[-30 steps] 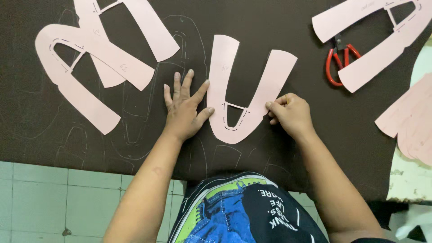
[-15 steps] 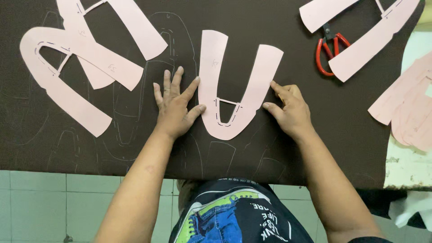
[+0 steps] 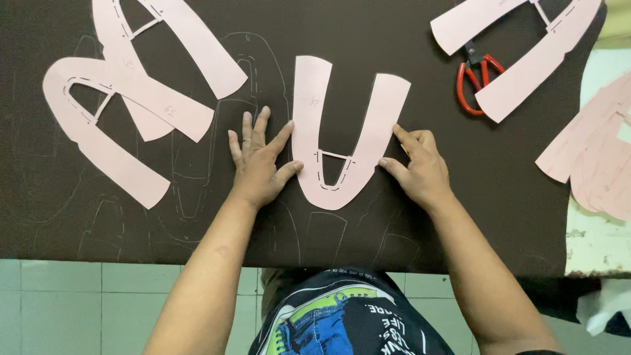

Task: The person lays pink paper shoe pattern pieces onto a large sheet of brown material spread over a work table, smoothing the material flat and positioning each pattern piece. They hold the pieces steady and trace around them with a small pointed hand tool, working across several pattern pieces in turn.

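A pale pink U-shaped paper pattern (image 3: 368, 125) lies flat on a dark brown sheet (image 3: 460, 197). My left hand (image 3: 257, 163) rests spread on the sheet at the pattern's left edge, thumb and forefinger touching that edge. My right hand (image 3: 420, 167) presses the pattern's right edge with forefinger and thumb, the other fingers curled. Neither hand lifts the pattern. Faint chalk outlines of the same shape are drawn on the sheet around and below the hands.
Two overlapping pink patterns (image 3: 125, 105) lie at the left, another (image 3: 526, 52) at the top right over red-handled scissors (image 3: 474, 82). A stack of pink pieces (image 3: 595, 151) sits at the right edge. The sheet's near edge overhangs a pale tiled floor (image 3: 79, 309).
My right hand slid from the pattern's lower right up along its right edge. The left hand stayed beside the left edge. The view shifted slightly.
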Motion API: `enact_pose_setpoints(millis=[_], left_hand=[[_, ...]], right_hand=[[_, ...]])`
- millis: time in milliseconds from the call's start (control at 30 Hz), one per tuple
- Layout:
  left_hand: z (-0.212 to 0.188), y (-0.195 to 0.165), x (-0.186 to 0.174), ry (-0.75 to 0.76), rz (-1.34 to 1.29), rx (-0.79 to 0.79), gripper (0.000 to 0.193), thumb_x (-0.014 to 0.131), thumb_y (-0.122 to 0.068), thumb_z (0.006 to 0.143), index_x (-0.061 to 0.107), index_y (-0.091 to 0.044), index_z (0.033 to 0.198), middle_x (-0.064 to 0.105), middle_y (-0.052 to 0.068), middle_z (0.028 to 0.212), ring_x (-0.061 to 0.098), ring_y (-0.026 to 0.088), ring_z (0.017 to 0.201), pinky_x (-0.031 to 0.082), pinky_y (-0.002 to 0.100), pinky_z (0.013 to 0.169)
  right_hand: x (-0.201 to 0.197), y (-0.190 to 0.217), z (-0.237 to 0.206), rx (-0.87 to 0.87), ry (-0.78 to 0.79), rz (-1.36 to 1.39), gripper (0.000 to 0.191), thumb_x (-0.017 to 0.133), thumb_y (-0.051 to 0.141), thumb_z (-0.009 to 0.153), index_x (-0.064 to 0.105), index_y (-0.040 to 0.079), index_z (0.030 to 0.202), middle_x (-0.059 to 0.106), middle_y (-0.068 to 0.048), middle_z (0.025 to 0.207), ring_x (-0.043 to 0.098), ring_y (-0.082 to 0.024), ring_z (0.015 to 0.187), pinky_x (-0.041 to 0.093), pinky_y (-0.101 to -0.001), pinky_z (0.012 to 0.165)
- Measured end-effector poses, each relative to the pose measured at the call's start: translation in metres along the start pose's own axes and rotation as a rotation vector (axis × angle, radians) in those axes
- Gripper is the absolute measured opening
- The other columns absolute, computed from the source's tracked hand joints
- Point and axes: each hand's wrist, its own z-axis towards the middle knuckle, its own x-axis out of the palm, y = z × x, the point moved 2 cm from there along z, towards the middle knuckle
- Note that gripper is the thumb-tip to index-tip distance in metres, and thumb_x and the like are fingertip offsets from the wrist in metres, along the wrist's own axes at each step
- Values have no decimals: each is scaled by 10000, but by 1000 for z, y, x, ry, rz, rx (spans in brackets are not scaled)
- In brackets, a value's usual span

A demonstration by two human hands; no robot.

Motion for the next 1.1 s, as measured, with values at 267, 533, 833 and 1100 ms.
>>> enact_pose_setpoints(millis=[267, 533, 833, 1100], left_hand=[[-2, -1, -2, -34, -9, 33, 768, 822, -411, 788, 537, -253, 1483, 202, 139, 1679, 45, 389, 1563, -59, 635, 1211], [-7, 0, -2, -101, 2, 102, 702, 814, -394, 825, 568, -245, 1465, 238, 146, 1671, 98, 411, 1562, -22, 651, 1219], [-8, 0, 4, -121, 57, 133, 658, 757, -424, 857, 561, -272, 1466, 260, 86, 1664, 115, 385, 1558, -28, 678, 1205], [-15, -6, 10, -36, 304, 226, 654, 550, -635, 914, 524, -337, 1496, 323, -6, 1653, 191, 328, 1549, -56, 772, 1146]], right_hand=[[0, 0, 0, -12, -3, -34, 708, 837, 330, 801, 593, 182, 1449, 567, -63, 1165, 627, -231, 1026, 528, -388, 879], [0, 0, -1, -47, -16, -59, 709, 834, 346, 814, 590, 154, 1452, 564, -76, 1168, 632, -241, 1024, 536, -395, 868], [0, 0, 1, -53, -8, -91, 720, 820, 374, 828, 573, 141, 1462, 555, -78, 1178, 631, -242, 1020, 542, -400, 851], [-2, -1, -1, -61, -9, -106, 727, 818, 370, 822, 570, 143, 1466, 554, -85, 1177, 632, -238, 1008, 546, -396, 846]])
